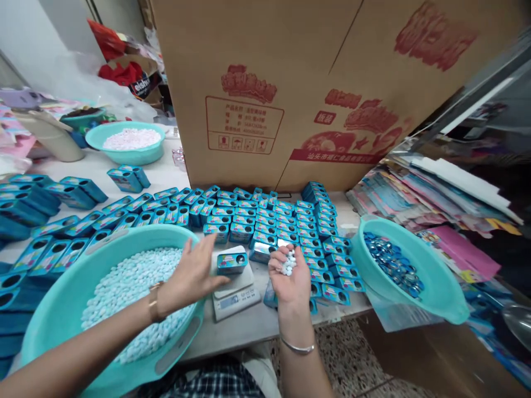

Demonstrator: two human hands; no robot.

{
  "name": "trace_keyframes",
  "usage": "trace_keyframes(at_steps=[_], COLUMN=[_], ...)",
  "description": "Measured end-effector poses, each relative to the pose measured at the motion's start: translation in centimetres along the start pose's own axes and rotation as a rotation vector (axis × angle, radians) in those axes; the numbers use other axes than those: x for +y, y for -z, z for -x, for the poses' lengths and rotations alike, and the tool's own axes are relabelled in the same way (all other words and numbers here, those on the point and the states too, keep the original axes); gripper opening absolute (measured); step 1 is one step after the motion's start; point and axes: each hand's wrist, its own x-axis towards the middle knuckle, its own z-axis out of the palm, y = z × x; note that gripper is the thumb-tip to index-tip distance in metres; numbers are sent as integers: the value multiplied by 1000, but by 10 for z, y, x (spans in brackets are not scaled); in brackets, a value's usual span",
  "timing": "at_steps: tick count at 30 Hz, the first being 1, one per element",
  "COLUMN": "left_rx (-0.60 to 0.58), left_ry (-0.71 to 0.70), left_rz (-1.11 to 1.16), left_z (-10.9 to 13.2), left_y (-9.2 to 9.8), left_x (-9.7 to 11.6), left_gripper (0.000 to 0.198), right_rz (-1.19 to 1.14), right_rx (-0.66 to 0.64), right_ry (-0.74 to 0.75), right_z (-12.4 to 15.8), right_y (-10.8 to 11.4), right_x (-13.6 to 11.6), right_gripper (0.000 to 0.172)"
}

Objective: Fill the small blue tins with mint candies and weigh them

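My right hand (293, 283) is cupped, palm up, around a small heap of white candies (289, 262). My left hand (191, 272) has its fingers spread with nothing in them, just left of a small blue tin (231, 262). That tin rests on the pan of a white digital scale (237, 301), whose lit display is too small to read surely. Beneath my left wrist is a big turquoise basin (53, 320) of pale candies (124, 287). Rows of blue tins (269, 221) with round dark openings on top stand behind both hands.
A large cardboard box (249, 50) walls off the back. On the right, a turquoise basin (440, 276) holds shiny blue pieces, with stacked printed sheets (448, 193) behind it. Another turquoise basin (124, 157) of pale pink candies stands back left. More blue tins (29, 193) fill the left side.
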Motion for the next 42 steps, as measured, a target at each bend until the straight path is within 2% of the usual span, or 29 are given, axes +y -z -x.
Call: trace_keyframes(at_steps=[2, 4, 6, 9, 14, 20, 27, 33, 37, 39, 42], left_rx=[129, 232, 263, 247, 216, 192, 119, -45, -149, -116, 44], left_ry=[68, 160, 241, 315, 342, 254, 106, -79, -150, -145, -98], left_rz=[0, 34, 67, 86, 101, 123, 64, -15, -3, 80, 230], left_z=[10, 21, 32, 47, 57, 47, 33, 4, -17, -21, -15], left_y=[24, 47, 62, 70, 65, 52, 32, 1, -19, -15, 14], left_x=[-11, -23, -35, -47, -56, -52, -34, -7, 6, 8, 7], left_gripper=[90, 87, 84, 80, 79, 76, 72, 66, 44, 32, 31], right_rz=[5, 15, 33, 55, 63, 74, 54, 14, -11, -28, -46], right_rx=[6, 9, 4, 0, -6, 3, -8, 76, 144, 144, 168], right_ry=[5, 2, -4, -6, -5, 10, 5, -23, -58, -67, -72], right_z=[0, -1, -4, -9, -14, -15, -15, -14, -9, -6, -3], right_y=[-1, -3, -4, -7, -10, -12, -13, -14, -16, -17, -22], right_x=[0, 2, 5, 11, 17, 19, 22, 25, 26, 26, 31], right_gripper=[9, 11, 11, 12, 13, 17, 18, 22, 20, 19, 21])
